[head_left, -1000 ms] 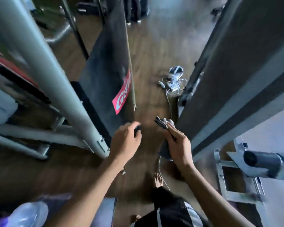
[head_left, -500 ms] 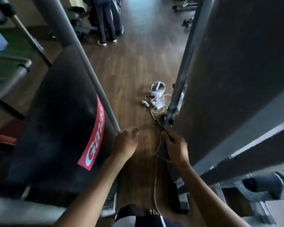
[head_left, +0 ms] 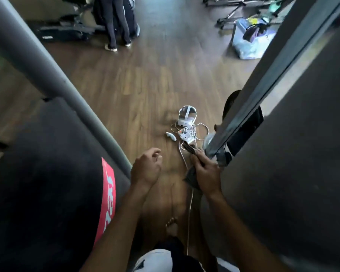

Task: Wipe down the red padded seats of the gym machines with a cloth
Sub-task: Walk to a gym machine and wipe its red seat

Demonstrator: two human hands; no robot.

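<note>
Closest in, a bare foot (head_left: 172, 226) stands on the wood-plank floor (head_left: 145, 85), with a thin pale cord (head_left: 189, 209) running along beside it. Both arms reach out ahead. The left hand (head_left: 145, 168) hangs in the air with its fingers loosely curled and nothing in it. The right hand (head_left: 208, 174) is wrapped around the cloth (head_left: 190, 177), a dark grey, limp, crumpled rag. One end pokes out past the fingertips and the rest droops below the palm. So the cloth is in the right hand, just apart from the left one.

On the left is a big black pad (head_left: 47, 173), matte, with a pinkish-red label (head_left: 108, 201) on its edge, and a smooth grey round pole (head_left: 47, 75) slants up behind it. On the right a flat grey panel (head_left: 292, 183) fills that side, right next to the hand with the cloth.

Further out on the floor there's a white headset (head_left: 186, 116), a tangle of white cables (head_left: 188, 132) and a small white controller (head_left: 171, 136). Way at the back right sits a see-through plastic tub (head_left: 247, 48) with dark and yellowish stuff in it, too blurry to make out. Someone's legs (head_left: 116, 26) in dark trousers are at the far back.
</note>
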